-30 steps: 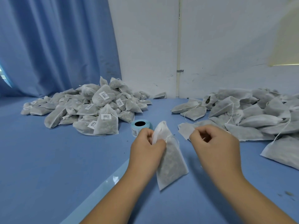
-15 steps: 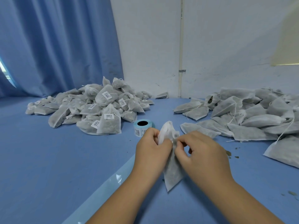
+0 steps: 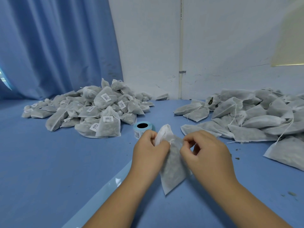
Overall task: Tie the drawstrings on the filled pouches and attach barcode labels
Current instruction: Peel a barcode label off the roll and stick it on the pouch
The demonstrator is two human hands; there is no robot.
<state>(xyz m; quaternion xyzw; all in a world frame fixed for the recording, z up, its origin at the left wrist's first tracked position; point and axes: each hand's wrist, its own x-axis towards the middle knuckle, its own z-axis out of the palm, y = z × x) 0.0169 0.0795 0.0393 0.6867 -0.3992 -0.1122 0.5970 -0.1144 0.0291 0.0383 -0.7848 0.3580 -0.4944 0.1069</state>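
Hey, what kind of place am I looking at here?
Probably a small hand-packing workroom: a heap of labelled pouches left, a heap of unlabelled pouches right, and a roll of barcode labels between them on a blue table.

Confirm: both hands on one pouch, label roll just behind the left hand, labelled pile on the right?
Wrong side: the head view shows the labelled pile on the left; the right pile shows no labels. The rest holds.

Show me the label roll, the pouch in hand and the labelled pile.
label roll (image 3: 136, 133), head view, barcode-printed side.
held pouch (image 3: 173, 176), head view, lower body.
labelled pile (image 3: 108, 127), head view, front pouch's face.
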